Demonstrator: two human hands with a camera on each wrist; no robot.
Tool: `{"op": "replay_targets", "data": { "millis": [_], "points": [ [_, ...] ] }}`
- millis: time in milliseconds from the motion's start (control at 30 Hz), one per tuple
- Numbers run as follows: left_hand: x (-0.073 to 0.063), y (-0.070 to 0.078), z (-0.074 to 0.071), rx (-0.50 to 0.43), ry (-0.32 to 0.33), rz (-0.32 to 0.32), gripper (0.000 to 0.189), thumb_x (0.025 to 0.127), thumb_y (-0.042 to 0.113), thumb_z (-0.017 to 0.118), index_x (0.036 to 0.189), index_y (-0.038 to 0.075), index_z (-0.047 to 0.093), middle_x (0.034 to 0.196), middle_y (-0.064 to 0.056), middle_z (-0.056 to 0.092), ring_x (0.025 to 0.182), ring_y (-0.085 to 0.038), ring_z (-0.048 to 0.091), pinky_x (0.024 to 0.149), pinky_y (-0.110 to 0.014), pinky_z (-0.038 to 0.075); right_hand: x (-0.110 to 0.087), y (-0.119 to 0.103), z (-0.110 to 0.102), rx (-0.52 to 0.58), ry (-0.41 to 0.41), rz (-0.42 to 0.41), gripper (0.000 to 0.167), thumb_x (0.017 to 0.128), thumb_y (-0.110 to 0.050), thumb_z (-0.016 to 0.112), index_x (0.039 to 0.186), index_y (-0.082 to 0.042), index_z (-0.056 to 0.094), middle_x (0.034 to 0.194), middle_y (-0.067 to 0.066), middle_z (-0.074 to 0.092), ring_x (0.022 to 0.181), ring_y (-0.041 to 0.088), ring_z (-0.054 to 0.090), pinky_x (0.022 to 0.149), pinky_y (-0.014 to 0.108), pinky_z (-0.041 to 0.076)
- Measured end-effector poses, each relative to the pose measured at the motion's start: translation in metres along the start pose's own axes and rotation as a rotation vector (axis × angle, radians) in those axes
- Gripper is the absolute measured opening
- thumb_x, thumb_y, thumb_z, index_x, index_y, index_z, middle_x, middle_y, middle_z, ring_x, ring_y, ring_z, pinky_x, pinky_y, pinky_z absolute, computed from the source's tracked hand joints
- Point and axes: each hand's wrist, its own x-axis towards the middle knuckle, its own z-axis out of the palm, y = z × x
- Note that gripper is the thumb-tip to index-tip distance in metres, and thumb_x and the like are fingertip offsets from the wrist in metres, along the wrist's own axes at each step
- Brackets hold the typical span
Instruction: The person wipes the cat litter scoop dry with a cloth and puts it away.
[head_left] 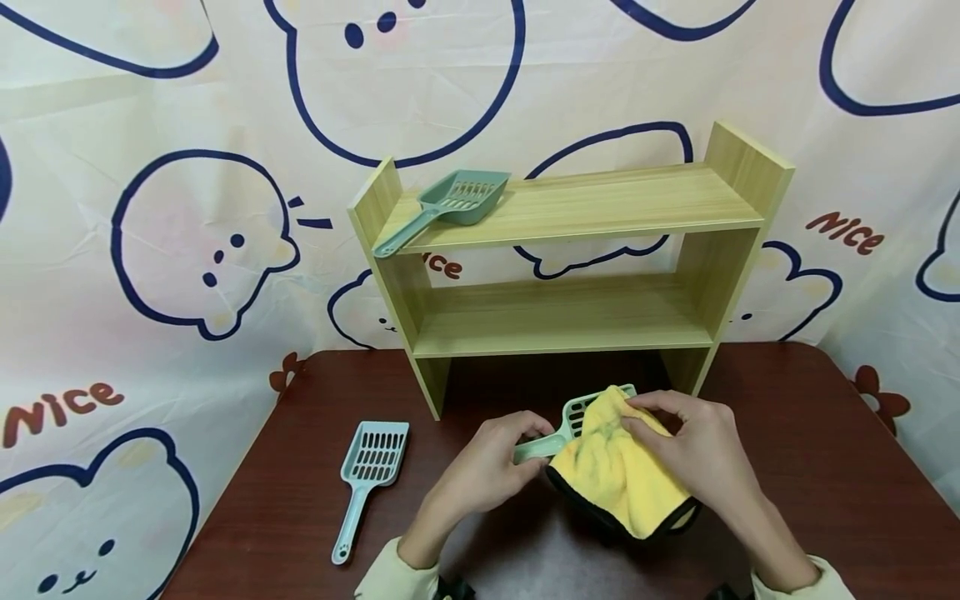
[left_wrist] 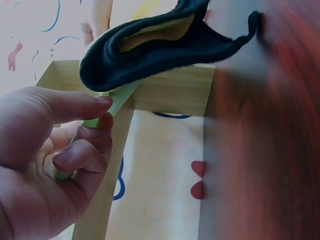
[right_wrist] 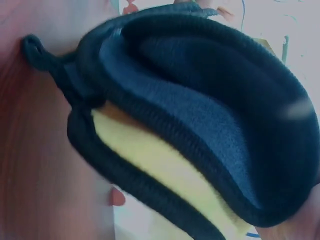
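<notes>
Hands (head_left: 486,467) (head_left: 697,450), green scoop (head_left: 553,442) held between, yellow cloth (head_left: 622,475) partly over it

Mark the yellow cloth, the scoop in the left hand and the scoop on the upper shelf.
Yellow cloth (head_left: 624,468), head view: middle of its yellow side.
Held scoop (head_left: 557,441), head view: handle, near the slotted pan.
Upper-shelf scoop (head_left: 435,212), head view: where handle meets pan.

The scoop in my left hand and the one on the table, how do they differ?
The held scoop is gripped by your left hand, while the table scoop lies untouched. A yellow cloth partly covers the held scoop's head; the table scoop's head is bare. The held scoop's handle points left; the table scoop's points toward you. Both are pale green and slotted.
</notes>
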Motion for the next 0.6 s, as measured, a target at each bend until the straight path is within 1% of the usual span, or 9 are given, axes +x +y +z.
{"op": "replay_targets", "data": {
  "millis": [100,200,267,433,600],
  "points": [
    [-0.001,-0.001,-0.006,0.003,0.006,-0.011,0.025,0.096,0.002,0.078,0.119,0.010,0.072,0.111,0.000,0.075,0.088,-0.007,0.061,0.080,-0.022,0.052,0.003,0.001,-0.007,-0.004,0.007,0.017,0.019,0.084,-0.016,0.093,0.100,-0.022,0.085,0.094,-0.002,0.083,0.051,-0.007,0.033,0.048,0.019,0.034],
    [-0.002,-0.002,-0.012,0.008,0.018,-0.021,0.026,0.095,0.003,0.079,0.119,0.010,0.072,0.108,0.001,0.075,0.086,-0.007,0.061,0.078,-0.023,0.051,0.005,0.005,-0.013,-0.001,0.021,0.015,0.021,0.084,-0.015,0.093,0.101,-0.022,0.084,0.090,-0.004,0.082,0.058,-0.003,0.050,0.054,0.016,0.040],
    [-0.002,-0.003,-0.016,0.019,0.032,-0.022,0.026,0.094,0.003,0.079,0.118,0.010,0.073,0.105,0.002,0.076,0.085,-0.007,0.061,0.078,-0.023,0.051,0.006,0.007,-0.018,-0.001,0.022,0.008,0.023,0.085,-0.013,0.092,0.104,-0.021,0.083,0.088,-0.004,0.081,0.064,-0.002,0.057,0.059,0.014,0.043],
    [-0.004,-0.005,-0.025,0.040,0.058,-0.034,0.026,0.093,0.004,0.081,0.117,0.011,0.073,0.099,0.003,0.075,0.082,-0.007,0.060,0.076,-0.024,0.050,0.010,0.013,-0.027,-0.009,0.031,-0.011,0.029,0.084,-0.009,0.092,0.109,-0.019,0.080,0.085,-0.003,0.079,0.064,-0.003,0.058,0.057,0.015,0.042],
    [-0.006,-0.008,-0.034,0.038,0.074,-0.071,0.025,0.092,0.007,0.083,0.114,0.014,0.074,0.094,0.007,0.073,0.079,-0.007,0.059,0.073,-0.024,0.049,0.012,0.017,-0.035,-0.011,0.034,0.009,0.028,0.088,-0.011,0.089,0.114,-0.017,0.080,0.086,0.000,0.078,0.063,-0.003,0.057,0.054,0.017,0.040]
  ]
}}
